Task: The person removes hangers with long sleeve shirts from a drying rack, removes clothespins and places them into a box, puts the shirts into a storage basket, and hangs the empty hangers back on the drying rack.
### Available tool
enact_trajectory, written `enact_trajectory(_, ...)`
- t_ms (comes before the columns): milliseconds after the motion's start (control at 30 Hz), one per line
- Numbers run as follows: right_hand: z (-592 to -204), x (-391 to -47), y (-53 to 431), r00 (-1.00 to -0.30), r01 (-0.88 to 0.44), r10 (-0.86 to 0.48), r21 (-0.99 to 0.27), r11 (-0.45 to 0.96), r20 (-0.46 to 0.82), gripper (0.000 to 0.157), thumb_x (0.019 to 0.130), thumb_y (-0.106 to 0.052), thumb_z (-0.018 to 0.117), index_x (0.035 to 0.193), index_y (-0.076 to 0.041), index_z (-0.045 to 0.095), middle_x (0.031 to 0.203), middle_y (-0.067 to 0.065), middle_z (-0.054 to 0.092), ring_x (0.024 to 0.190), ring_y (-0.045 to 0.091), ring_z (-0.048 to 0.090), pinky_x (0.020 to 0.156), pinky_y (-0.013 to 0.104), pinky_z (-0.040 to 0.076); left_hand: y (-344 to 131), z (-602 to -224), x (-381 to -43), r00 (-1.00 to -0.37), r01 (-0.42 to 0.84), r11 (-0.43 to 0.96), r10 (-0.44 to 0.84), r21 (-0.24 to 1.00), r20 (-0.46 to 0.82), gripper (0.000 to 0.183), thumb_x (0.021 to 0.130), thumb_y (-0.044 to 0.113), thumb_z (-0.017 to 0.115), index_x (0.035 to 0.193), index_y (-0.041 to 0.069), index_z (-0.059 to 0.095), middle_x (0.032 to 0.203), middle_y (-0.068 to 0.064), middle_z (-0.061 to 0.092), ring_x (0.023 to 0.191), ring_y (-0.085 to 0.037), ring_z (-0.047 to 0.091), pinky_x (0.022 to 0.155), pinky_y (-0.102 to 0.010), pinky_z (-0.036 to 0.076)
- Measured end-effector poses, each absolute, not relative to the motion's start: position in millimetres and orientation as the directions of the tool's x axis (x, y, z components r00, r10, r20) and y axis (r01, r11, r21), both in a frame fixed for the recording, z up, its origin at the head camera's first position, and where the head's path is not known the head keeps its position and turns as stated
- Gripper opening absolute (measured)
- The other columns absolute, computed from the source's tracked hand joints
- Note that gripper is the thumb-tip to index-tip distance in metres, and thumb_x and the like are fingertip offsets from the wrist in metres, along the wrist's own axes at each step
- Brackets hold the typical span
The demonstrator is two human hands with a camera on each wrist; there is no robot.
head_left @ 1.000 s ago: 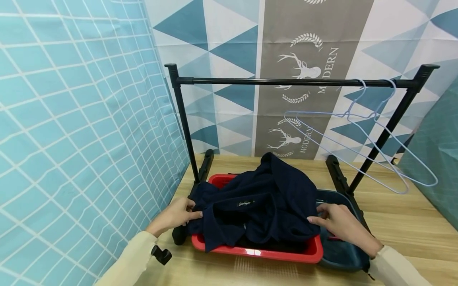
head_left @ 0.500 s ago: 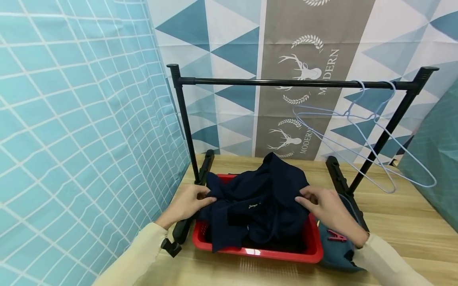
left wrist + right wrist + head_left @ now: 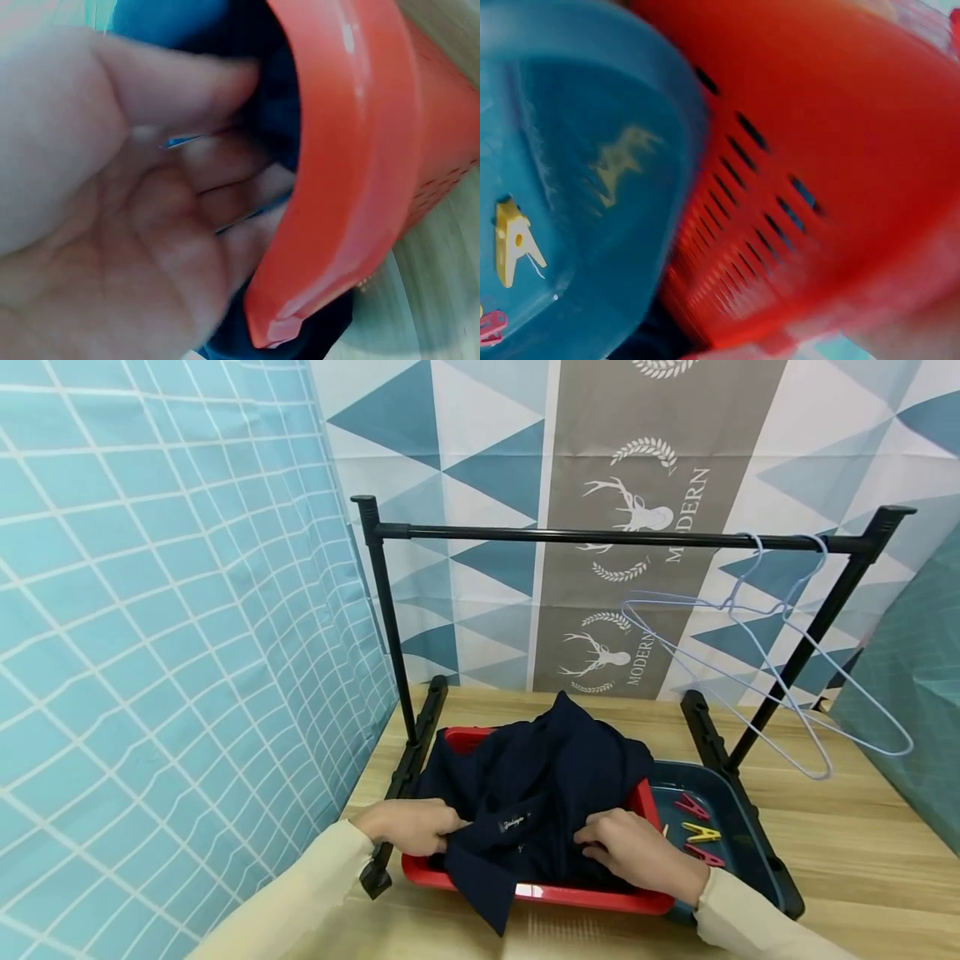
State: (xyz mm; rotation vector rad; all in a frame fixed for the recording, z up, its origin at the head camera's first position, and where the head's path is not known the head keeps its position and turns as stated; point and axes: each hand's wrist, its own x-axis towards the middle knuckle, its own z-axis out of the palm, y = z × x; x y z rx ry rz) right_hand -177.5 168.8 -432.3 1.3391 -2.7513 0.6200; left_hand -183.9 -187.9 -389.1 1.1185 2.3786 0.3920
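A crumpled navy shirt [image 3: 585, 760] with a pale script label inside its collar lies heaped in a red basket [image 3: 570, 896]. One pointed flap of it hangs over the basket's front rim. At the shirt's left side my left hand [image 3: 412, 827] pinches the cloth near the collar. The left wrist view shows the thumb and bent fingers of that left hand [image 3: 150, 180] around dark cloth, beside the red rim. My right hand [image 3: 637, 850] has curled fingers on the shirt's right part; its fingertips are partly hidden in the cloth.
A dark teal tray [image 3: 776, 877] right of the basket holds red clothespins [image 3: 692, 806] and a yellow clothespin [image 3: 701, 832]. Over both stands a black garment rack [image 3: 555, 535]. Two pale blue hangers [image 3: 750, 602] hang at its right end. A blue gridded sheet [image 3: 187, 610] borders the left.
Both hands have come closer together and lower over the shirt. Its front flap has slid further over the basket's rim. The clothespins in the tray have come into fuller view.
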Motion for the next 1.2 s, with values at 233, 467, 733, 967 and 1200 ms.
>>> enact_trajectory(233, -437.5, -181.2, 169.7, -0.611, -0.773, -0.784, -0.293, 0.562, 0.111, 0.019, 0.091, -0.006, 0.077, 0.108, -0.014, 0.081, 0.081, -0.013, 0.061, 0.077, 0.003, 0.062, 0.061, 0.022, 0.05, -181.2, -388.7, -189.4, -0.486, 0.666, 0.655, 0.744, 0.357, -0.458, 0.045, 0.104, 0.006, 0.055, 0.145, 0.023, 0.06, 0.108, 0.015, 0.065, 0.084, -0.001, 0.053, 0.082, -0.018, 0.044)
enact_trajectory(467, -417.3, -192.4, 182.9, -0.585, -0.733, -0.809, -0.463, 0.498, 0.057, 0.02, 0.1, -0.013, 0.068, 0.117, -0.009, 0.078, 0.095, -0.01, 0.065, 0.08, 0.0, 0.056, 0.068, 0.023, 0.05, -200.9, -384.0, -207.3, -0.57, 0.608, 0.593, 0.789, 0.528, -0.229, 0.042, 0.102, -0.006, 0.051, 0.136, 0.01, 0.068, 0.091, 0.004, 0.071, 0.065, -0.003, 0.05, 0.066, -0.019, 0.046)
enact_trajectory(733, -393.3, -222.4, 207.0, -0.84, -0.535, -0.487, -0.524, 0.663, 0.241, 0.016, 0.104, -0.024, 0.064, 0.096, -0.015, 0.074, 0.073, -0.007, 0.063, 0.062, 0.009, 0.057, 0.058, 0.029, 0.048, -235.7, -380.0, -241.7, -0.9, 0.412, 0.702, 0.414, 0.581, 0.138, 0.021, 0.102, 0.019, 0.066, 0.118, 0.007, 0.074, 0.098, -0.002, 0.07, 0.079, -0.017, 0.064, 0.071, -0.037, 0.055)
enact_trajectory(967, -403.0, -255.2, 223.1, -0.974, -0.222, -0.213, -0.503, 0.835, 0.075, 0.06, 0.102, -0.035, 0.066, 0.136, 0.012, 0.05, 0.096, 0.02, 0.069, 0.073, 0.025, 0.065, 0.066, 0.042, 0.052, -240.8, -399.8, -254.3, -0.969, 0.058, 0.727, 0.205, 0.684, -0.137, 0.032, 0.101, 0.03, 0.069, 0.115, 0.001, 0.071, 0.083, -0.011, 0.066, 0.07, -0.025, 0.065, 0.067, -0.04, 0.056)
enact_trajectory(1200, -416.2, -270.0, 228.4, -0.977, -0.188, -0.211, -0.535, 0.824, 0.018, 0.033, 0.102, -0.03, 0.066, 0.097, 0.003, 0.07, 0.067, 0.006, 0.06, 0.059, 0.02, 0.056, 0.059, 0.036, 0.045, -233.2, -405.9, -257.9, -0.985, 0.064, 0.689, 0.161, 0.722, -0.067, 0.047, 0.1, 0.015, 0.07, 0.06, 0.015, 0.045, 0.054, -0.003, 0.045, 0.051, -0.02, 0.056, 0.056, -0.035, 0.05)
